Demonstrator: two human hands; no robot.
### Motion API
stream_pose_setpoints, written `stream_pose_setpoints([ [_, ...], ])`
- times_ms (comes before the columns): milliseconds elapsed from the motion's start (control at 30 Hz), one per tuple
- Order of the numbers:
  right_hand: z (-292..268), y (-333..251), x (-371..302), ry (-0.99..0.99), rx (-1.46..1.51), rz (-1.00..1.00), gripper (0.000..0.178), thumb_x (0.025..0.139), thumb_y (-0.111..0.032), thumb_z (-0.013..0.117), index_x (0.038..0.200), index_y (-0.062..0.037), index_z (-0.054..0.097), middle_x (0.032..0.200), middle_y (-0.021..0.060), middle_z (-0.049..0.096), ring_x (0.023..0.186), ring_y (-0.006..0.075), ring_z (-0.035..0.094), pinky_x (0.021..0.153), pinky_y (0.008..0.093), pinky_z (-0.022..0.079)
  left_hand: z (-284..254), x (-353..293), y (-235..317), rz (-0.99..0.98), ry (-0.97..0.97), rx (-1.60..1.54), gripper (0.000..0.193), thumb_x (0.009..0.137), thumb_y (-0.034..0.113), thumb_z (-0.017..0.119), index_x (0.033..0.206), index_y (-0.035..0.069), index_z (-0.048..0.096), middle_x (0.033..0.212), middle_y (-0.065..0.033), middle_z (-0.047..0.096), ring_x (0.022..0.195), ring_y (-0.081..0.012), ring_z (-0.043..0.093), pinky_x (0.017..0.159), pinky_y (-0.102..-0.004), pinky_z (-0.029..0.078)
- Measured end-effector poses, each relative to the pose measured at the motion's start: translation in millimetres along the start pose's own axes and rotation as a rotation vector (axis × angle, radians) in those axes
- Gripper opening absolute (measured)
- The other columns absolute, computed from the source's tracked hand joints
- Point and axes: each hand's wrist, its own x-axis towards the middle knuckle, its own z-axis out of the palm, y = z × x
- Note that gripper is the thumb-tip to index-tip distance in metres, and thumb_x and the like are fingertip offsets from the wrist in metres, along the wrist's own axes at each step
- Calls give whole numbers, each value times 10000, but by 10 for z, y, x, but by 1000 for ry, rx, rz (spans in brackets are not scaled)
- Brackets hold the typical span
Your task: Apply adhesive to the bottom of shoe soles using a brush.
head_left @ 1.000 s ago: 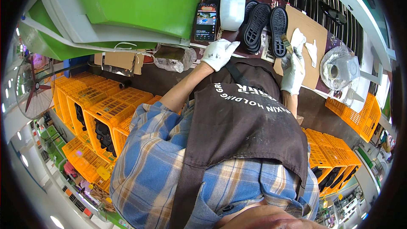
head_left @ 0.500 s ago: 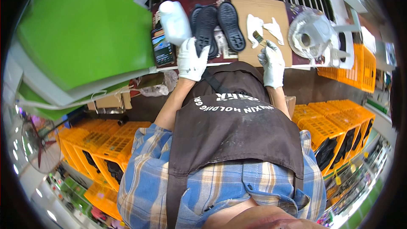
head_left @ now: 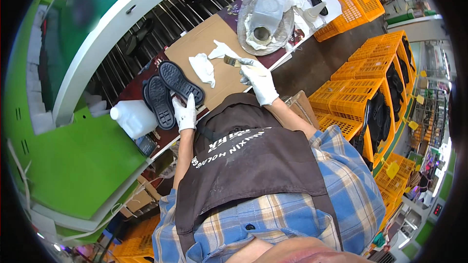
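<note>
My left hand [head_left: 185, 113], in a white glove, has its fingers closed around the near end of a black shoe sole [head_left: 179, 80] with a treaded face up. Left of it, more black soles [head_left: 158, 101] lie overlapped on the table. In my gloved right hand [head_left: 259, 81] a small flat brush [head_left: 231, 61] is pinched, its bristles pointing left. The brush hangs over a cardboard sheet [head_left: 195, 44], beside two crumpled white cloths [head_left: 202, 68]. Beyond the right hand, a cut-open translucent plastic jug [head_left: 268, 12] lies tilted in a plastic-covered round dish [head_left: 245, 19].
A white plastic jug [head_left: 134, 118] stands left of the soles, near a dark phone-like box [head_left: 146, 144]. A metal roller rack [head_left: 146, 29] runs behind the table. Orange crates [head_left: 341, 92] with black footwear stand at the right. A green panel [head_left: 83, 160] fills the left.
The view has turned, so the table now slants. My left hand has shifted from the left-hand soles to the right-hand one. My right hand, still with the brush, is nearer the cut-open jug.
</note>
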Motion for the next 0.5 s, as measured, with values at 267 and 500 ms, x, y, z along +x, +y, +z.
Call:
stream_pose_setpoints([
  [267, -541, -301, 371, 118, -234, -222, 198, 872, -150, 634, 1034, -37, 654, 779, -45, 615, 563, 11, 486, 518, 171, 402, 285, 148, 266, -172, 145, -36, 524, 842, 184, 657, 1249, -63, 438, 1182, -154, 577, 1040, -220, 570, 919, -306, 420],
  [500, -925, -254, 890, 153, -448, -427, 178, 846, -128, 640, 993, -29, 663, 870, 39, 676, 760, 119, 620, 689, 243, 487, 279, 189, 328, -306, 175, -261, 374, 876, 127, 611, 1194, -51, 526, 1117, -109, 615, 967, -188, 586, 865, -287, 447],
])
